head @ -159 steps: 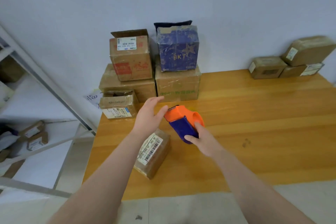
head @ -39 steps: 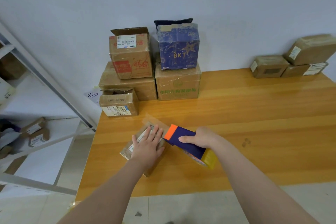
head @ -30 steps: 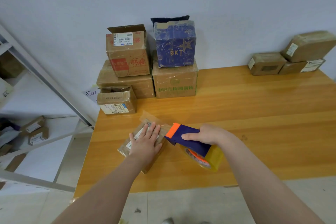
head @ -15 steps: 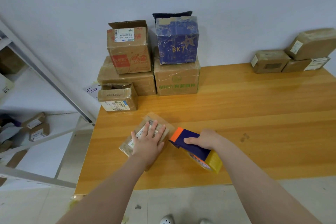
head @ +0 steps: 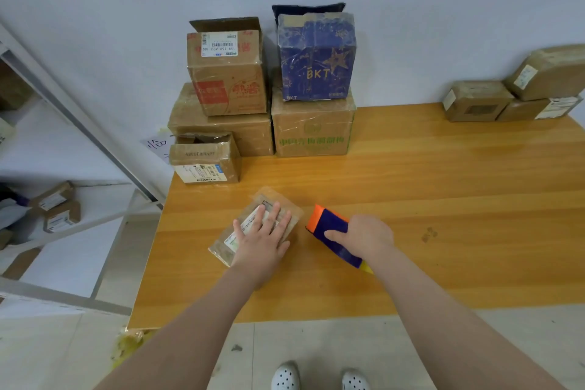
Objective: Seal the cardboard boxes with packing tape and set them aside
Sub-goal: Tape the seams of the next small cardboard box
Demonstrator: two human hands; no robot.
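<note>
Two hands are at work near the lower middle of the frame. The left hand [head: 259, 247] lies flat on top of the small cardboard box [head: 269, 198], fingers straight and spread, pressing it down on the wooden table [head: 443, 199]. The right hand [head: 364, 241] is curled round the tape dispenser [head: 332, 228], with one finger laid along its blue side. The box sits just left of the dispenser, and the orange tip [head: 316, 215] points at the box's right edge; I cannot tell if they touch. The box's long side runs from lower left to upper right, so the tape would likely go along that line. The left hand is the nearer one, since it is on the box. The box is brown and flat, with shiny clear tape on it and a white label with a bar code on top. Three brown boxes [head: 478, 101] sit at the upper right of the frame, maybe the spot for this one.
</note>
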